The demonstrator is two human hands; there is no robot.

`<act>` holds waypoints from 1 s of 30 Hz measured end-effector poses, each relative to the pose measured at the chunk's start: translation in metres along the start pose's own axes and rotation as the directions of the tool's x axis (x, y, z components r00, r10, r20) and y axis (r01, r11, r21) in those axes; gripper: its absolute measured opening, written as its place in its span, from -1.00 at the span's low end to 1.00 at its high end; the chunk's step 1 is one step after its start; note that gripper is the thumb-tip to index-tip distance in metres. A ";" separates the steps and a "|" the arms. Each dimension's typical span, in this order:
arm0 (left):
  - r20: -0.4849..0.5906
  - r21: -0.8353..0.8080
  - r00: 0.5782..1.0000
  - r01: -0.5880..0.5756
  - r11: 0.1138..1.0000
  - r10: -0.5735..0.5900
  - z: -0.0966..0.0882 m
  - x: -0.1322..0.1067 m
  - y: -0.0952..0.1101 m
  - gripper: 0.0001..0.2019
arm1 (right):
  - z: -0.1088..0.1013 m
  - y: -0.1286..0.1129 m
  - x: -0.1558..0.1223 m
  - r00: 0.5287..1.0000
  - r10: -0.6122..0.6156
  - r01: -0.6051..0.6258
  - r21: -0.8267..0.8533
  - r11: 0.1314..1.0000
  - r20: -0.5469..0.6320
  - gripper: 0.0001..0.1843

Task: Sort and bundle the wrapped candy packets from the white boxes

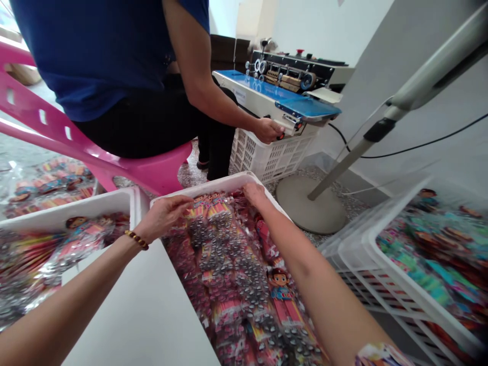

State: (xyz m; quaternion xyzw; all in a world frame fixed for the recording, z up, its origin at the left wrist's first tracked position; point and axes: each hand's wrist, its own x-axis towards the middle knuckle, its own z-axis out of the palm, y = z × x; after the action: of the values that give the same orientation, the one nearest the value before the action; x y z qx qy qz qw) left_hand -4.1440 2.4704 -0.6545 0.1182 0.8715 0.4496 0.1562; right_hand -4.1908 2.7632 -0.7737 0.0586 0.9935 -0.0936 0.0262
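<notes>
A white crate (229,182) in front of me is heaped with pink and red cartoon packets (229,254) in clear wrap. My left hand (162,216), with a bead bracelet at the wrist, reaches over the crate's near-left corner, fingers curled on the top packets at the far end. At the crate's far rim my right hand (254,194) presses down into the packets, its fingertips buried among them. What either hand grips is hidden.
Another person in a blue shirt sits on a pink chair (152,170) ahead, a hand (269,129) at a blue-topped sealing machine (290,96) on a white basket (263,155). Crates of packets stand left (76,208) and right (400,284). A fan stand's base (305,201) stands on the floor.
</notes>
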 end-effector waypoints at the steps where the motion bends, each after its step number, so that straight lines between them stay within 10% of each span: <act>1: -0.004 0.017 1.000 -0.015 1.000 0.015 0.000 0.001 -0.002 -0.45 | -0.003 0.002 0.000 1.000 -0.009 0.009 -0.002 1.000 -0.005 -0.58; 10: -0.095 0.387 0.923 -0.311 0.868 0.372 0.017 0.008 -0.005 -0.60 | -0.083 0.018 -0.032 0.996 -0.048 0.045 -0.047 0.998 -0.073 -0.60; 18: -0.112 0.439 0.796 -0.498 0.748 0.595 0.107 -0.007 0.021 -0.26 | -0.151 -0.010 -0.101 0.991 -0.076 0.117 0.422 0.899 -0.113 -0.73; 21: -0.254 0.290 0.798 -0.476 0.830 0.546 0.129 -0.010 0.030 -0.15 | -0.155 -0.029 -0.121 0.997 -0.019 0.058 0.625 0.778 -0.069 -0.76; 25: -0.404 -0.134 0.823 -0.486 0.864 0.400 0.134 -0.018 0.047 -0.60 | -0.159 -0.044 -0.139 0.999 -0.035 0.022 0.854 0.519 -0.005 -0.76; 30: -0.204 -0.638 0.950 -0.311 0.704 0.235 0.133 -0.031 0.058 -0.65 | -0.163 -0.030 -0.161 0.993 0.030 0.094 0.902 0.421 -0.118 -0.62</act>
State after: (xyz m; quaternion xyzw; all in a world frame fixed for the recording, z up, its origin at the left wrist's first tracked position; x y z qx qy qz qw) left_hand -4.0613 2.5915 -0.6747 0.1584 0.6346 0.7530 0.0724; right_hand -4.0411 2.7466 -0.5982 0.0499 0.7879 -0.6099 -0.0686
